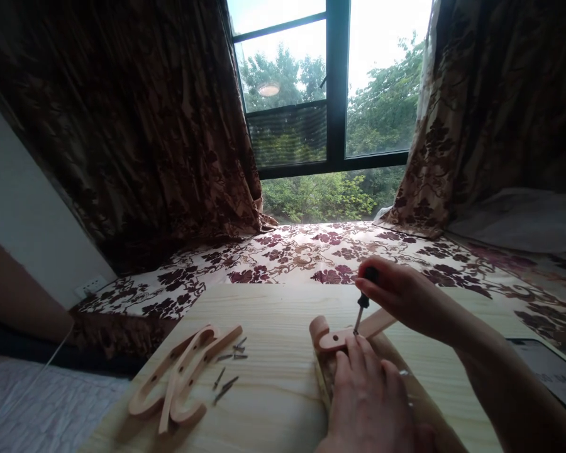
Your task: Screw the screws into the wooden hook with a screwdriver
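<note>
Right hand point(391, 286): from my distant place I see it curled around a slim, steel-shafted, black-handled screwdriver point(363, 302), pinching the handle near its top, probably so that it can be turned.
Screwdriver: it stands almost upright, a little tilted, with the tip down at a pale, curved wooden hook point(332, 340). The contact is too small for me to tell if a screw sits there.
Left hand point(370, 393): its fingers lie close together, with the tips on the wooden hook, just beside the screwdriver tip; I judge that this keeps the piece from slipping. The thumb is hidden, so I cannot tell if it also grips from below.
Wooden hook: it rests across a long, flat, brownish board point(431, 409); one dark round hole shows near its rounded end.
Board: it lies beneath the left hand, on the pale, wood-grained counter point(283, 377), perhaps for firm support.
Loose pieces: three pale, curved wooden hooks with dark holes point(173, 377) lie together at the left of the counter.
Screws: several thin, dark grey metal screws point(226, 389) are scattered between these pieces and the board, I suppose for easy reach.
Right edge: a flat, dark-edged device with grey screen point(554, 377) lies near the forearm.
</note>
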A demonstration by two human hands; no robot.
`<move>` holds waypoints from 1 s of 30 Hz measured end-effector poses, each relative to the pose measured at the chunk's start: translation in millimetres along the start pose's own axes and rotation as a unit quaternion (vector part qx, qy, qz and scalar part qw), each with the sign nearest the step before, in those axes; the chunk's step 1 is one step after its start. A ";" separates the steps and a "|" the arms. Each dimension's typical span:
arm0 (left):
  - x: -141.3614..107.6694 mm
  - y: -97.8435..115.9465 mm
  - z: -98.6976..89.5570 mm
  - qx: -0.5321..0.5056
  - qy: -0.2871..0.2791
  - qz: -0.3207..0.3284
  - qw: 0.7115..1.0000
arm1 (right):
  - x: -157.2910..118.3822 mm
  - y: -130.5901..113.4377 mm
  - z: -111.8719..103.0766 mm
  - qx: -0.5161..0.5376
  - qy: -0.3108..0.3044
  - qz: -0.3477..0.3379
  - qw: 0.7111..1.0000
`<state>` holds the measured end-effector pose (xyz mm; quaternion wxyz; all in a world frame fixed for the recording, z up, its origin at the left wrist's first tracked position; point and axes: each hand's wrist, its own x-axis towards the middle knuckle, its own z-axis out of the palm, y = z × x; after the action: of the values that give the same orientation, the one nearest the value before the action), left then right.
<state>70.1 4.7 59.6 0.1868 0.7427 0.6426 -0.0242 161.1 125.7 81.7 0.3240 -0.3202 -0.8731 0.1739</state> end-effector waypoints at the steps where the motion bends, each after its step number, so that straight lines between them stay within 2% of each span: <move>1: -0.2 -0.1 -0.3 0.002 0.003 0.001 1.000 | 0.3 0.4 -0.2 -0.011 0.006 0.003 1.000; 5: -1.7 -0.2 -1.9 0.002 0.005 0.001 1.000 | 1.7 -1.1 -1.1 -0.049 0.023 0.018 0.998; 12: -4.2 0.2 -1.4 0.021 -0.002 0.002 1.000 | -0.9 -3.3 -7.7 0.006 -0.001 -0.013 1.000; 17: -2.5 -0.1 -1.5 0.030 -0.009 -0.004 0.999 | 0.2 -5.1 -3.9 -0.063 0.019 0.013 0.998; 24: -6.9 1.3 -0.2 0.039 -0.011 -0.001 0.999 | -1.2 -8.1 -5.6 -0.060 -0.004 -0.026 0.998; 30: -10.7 3.7 -5.3 0.053 -0.024 -0.006 0.998 | -0.6 -16.4 1.3 -0.129 0.026 -0.007 0.991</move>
<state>70.7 -4.1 68.3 0.1625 0.7469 0.6402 -0.0772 153.2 113.1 88.9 0.3038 -0.3577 -0.8817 0.0491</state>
